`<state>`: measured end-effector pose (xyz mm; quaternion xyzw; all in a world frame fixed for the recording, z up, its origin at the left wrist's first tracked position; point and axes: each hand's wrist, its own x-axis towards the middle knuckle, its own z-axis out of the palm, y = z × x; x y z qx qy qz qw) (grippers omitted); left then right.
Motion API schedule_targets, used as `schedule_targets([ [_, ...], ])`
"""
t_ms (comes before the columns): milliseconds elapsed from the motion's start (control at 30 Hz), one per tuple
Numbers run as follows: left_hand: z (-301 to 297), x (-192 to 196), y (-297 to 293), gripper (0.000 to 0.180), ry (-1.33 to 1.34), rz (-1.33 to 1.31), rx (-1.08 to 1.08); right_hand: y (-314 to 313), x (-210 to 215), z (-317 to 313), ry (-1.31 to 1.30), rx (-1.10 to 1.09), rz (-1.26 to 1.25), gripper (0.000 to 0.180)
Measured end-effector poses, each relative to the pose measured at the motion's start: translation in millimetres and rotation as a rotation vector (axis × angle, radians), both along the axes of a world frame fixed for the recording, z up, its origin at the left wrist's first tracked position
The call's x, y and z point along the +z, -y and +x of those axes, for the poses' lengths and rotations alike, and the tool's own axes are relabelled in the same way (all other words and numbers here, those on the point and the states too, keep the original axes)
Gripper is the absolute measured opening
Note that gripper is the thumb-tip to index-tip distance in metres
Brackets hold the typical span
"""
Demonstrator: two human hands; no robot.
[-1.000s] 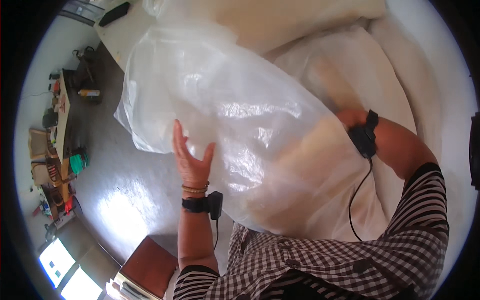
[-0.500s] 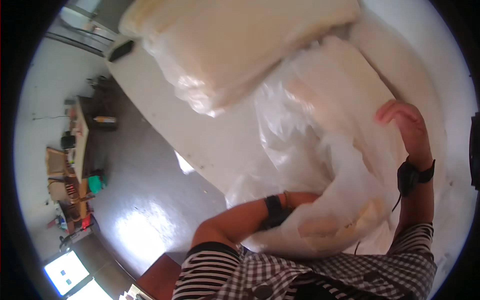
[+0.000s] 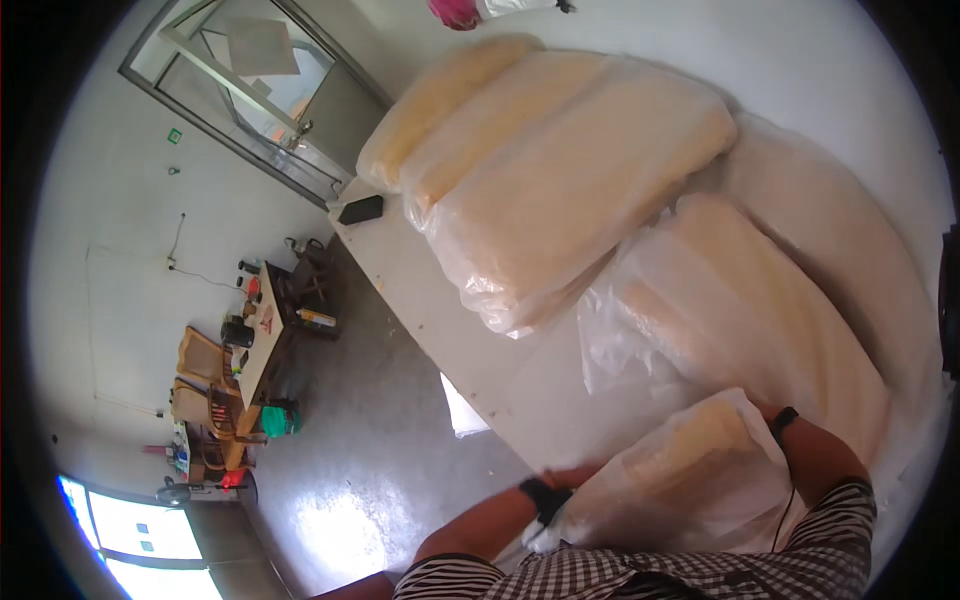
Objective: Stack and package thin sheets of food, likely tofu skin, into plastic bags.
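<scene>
A clear plastic bag with a folded tan bundle (image 3: 690,470) inside lies across the near side of the table, close against my body. My left hand (image 3: 582,474) holds its left side, the fingers passing out of sight behind the plastic. At the upper right end, my right hand (image 3: 764,408) grips the bundle, mostly hidden by it. Just beyond lies a longer bagged tan bundle (image 3: 735,300), with loose, crumpled plastic at its left end. Both my wrists wear black bands.
Several large bagged bundles (image 3: 575,180) lie side by side at the table's far end. A black object (image 3: 361,209) sits by the pale table's (image 3: 450,310) left edge. Across the floor are a desk (image 3: 262,345), wooden chairs (image 3: 203,358) and a green bin (image 3: 280,420); a door (image 3: 270,100) stands far left.
My right hand, raised above the plastic before, has come down to the near bundle's right end. The near plastic looks more gathered around its contents. The view has tilted up, showing more room.
</scene>
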<state>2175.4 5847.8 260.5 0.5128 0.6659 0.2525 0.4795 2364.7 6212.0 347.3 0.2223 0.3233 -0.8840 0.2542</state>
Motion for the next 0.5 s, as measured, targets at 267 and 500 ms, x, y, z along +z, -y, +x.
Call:
schedule_targets([
  [267, 22, -15, 110, 0.042, 0.227, -0.344, 0.674, 12, 139, 95, -0.184, -0.612, 1.044, 0.045],
  [500, 15, 151, -38, 0.054, -0.937, 0.728, -0.067, 195, 90, 172, 0.485, -0.210, 2.075, 0.069],
])
